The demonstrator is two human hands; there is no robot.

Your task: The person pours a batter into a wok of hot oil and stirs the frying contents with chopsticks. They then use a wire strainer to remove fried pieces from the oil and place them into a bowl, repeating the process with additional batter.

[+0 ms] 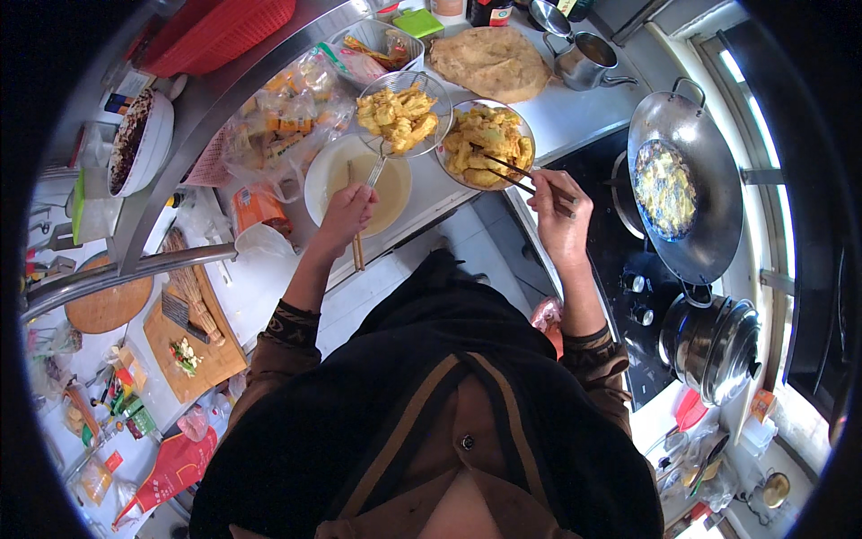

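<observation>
My left hand (351, 214) grips the handle of a wire mesh strainer (433, 79), which holds golden fried battered pieces (397, 116). The strainer hangs over the rim of a white bowl of pale batter (394, 195), where another pair of chopsticks (357, 252) rests. In my right hand (560, 212) is a pair of dark chopsticks (522, 176), their tips at the fried food (486, 145) heaped on a plate. To the right, a wok (714, 202) on the stove holds bubbling oil with pieces frying (665, 190).
A metal pot with a spout (587, 62) stands behind the stove's left side. A lidded steel pot (714, 350) is nearer on the right. At left lie a cutting board (225, 350), a cleaver (183, 313) and a steel shelf rail (168, 261). Plastic bags (283, 114) crowd the counter.
</observation>
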